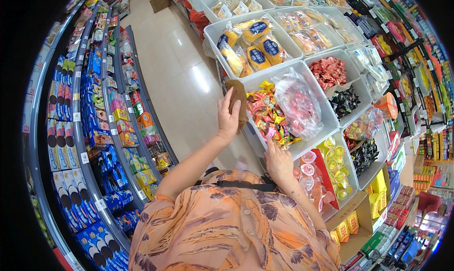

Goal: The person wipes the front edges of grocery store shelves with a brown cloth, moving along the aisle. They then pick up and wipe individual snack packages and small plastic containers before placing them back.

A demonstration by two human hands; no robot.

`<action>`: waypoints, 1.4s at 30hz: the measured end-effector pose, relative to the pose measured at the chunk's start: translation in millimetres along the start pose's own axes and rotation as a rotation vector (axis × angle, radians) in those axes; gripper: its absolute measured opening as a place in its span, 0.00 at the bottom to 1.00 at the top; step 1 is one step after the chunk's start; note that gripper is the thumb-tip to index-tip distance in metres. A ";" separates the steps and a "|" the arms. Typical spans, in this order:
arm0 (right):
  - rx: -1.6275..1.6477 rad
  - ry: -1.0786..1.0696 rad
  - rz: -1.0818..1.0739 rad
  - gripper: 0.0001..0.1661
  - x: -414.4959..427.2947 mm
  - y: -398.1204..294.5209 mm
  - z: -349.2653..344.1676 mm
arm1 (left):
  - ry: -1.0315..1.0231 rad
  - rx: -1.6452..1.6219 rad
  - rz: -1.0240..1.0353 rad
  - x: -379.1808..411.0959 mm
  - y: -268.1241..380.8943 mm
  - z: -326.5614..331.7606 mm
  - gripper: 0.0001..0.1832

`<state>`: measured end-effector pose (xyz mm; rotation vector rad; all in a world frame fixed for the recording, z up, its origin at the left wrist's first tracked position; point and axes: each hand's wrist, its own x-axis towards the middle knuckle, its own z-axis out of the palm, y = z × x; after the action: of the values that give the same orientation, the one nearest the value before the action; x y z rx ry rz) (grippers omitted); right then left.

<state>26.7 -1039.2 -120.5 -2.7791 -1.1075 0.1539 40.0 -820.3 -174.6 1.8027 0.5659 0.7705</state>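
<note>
My left hand [228, 120] holds a brown cloth [237, 95] against the left outer side of a translucent plastic bin [328, 138]. Inside that bin lie loose wrapped candies [267, 111] in red and yellow, next to a clear plastic bag [298, 104] with reddish packets in it. My right hand [280, 162] reaches over the bin's near edge. At its fingertips is a small pink wrapped candy [271, 133], which seems pinched there; the thumb is partly hidden.
Bagged bread rolls [257, 56] fill the bin beyond. To the right are bins of red candies [328, 72], black-wrapped candies [344, 102] and jelly cups [335, 152]. A shelf of blue cookie packs [71, 200] lines the left, across the tiled aisle [177, 68]. A cardboard box [159, 0] stands far off.
</note>
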 end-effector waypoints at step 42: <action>0.242 0.306 0.131 0.15 -27.8 11.3 19.0 | -0.233 -0.109 0.190 52.3 -0.7 -41.3 0.24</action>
<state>11.3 -1064.6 -140.0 -2.5480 -0.7771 -0.1137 45.4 -757.6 -152.7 1.8302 0.1982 0.6910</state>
